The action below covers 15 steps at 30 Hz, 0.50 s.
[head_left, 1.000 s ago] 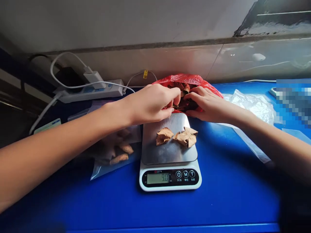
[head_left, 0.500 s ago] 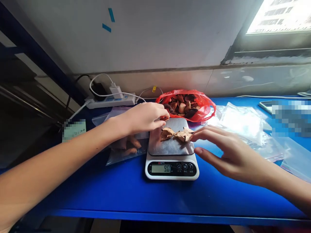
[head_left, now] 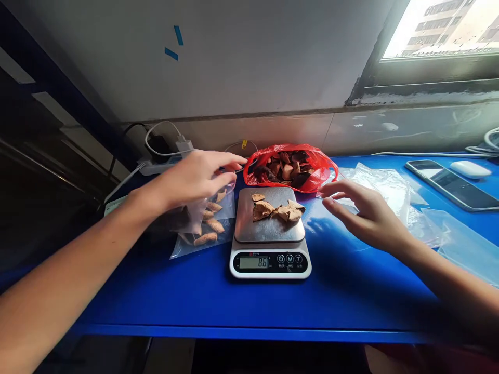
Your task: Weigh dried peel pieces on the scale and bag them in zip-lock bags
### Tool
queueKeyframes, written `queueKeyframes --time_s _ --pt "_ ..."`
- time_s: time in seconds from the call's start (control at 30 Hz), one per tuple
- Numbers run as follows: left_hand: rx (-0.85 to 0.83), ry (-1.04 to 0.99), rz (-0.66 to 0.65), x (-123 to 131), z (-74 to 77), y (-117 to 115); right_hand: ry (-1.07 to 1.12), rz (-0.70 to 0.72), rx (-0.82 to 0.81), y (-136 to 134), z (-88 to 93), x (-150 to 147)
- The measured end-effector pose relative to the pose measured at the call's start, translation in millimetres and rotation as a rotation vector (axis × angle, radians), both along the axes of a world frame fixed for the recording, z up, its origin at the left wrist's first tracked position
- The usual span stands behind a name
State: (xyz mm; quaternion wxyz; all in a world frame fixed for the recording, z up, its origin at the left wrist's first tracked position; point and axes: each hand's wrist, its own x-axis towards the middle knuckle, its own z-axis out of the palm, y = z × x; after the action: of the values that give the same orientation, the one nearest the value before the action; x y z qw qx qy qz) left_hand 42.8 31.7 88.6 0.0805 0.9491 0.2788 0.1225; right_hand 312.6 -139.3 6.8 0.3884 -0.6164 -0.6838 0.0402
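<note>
A small digital scale (head_left: 270,244) stands on the blue table (head_left: 234,306); its display reads 8.6. Several dried brown pieces (head_left: 276,209) lie on its steel pan. Behind it sits an open red plastic bag (head_left: 289,167) full of darker dried pieces. My left hand (head_left: 195,176) hovers left of the scale, fingers stretched out and empty, above a clear zip bag (head_left: 202,223) holding tan pieces. My right hand (head_left: 362,210) is open with fingers apart, just right of the scale and near a heap of clear plastic bags (head_left: 390,192).
A white power strip (head_left: 163,163) with plugged chargers and cables lies by the wall at the back left. A smartphone (head_left: 448,184) and a white case (head_left: 470,169) rest at the far right. More clear bags (head_left: 463,244) lie at the right edge.
My left hand drew back from the scale to the left, above the zip bag. My right hand moved away to the right. One more small piece lies on the pan; the reading went from 9.0 to 8.6.
</note>
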Motion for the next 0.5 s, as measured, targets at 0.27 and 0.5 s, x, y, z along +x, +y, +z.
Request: queueKeyframes --time_s 0.27,0.5 --pt "-0.024 -0.065 0.211 -59 -17.2 -14 -0.031 0.194 -0.121 -6 1.5 -23" --pt "-0.033 -0.106 0.196 -63 -28.1 -8 -0.119 -0.041 0.077 -7 12.3 -16"
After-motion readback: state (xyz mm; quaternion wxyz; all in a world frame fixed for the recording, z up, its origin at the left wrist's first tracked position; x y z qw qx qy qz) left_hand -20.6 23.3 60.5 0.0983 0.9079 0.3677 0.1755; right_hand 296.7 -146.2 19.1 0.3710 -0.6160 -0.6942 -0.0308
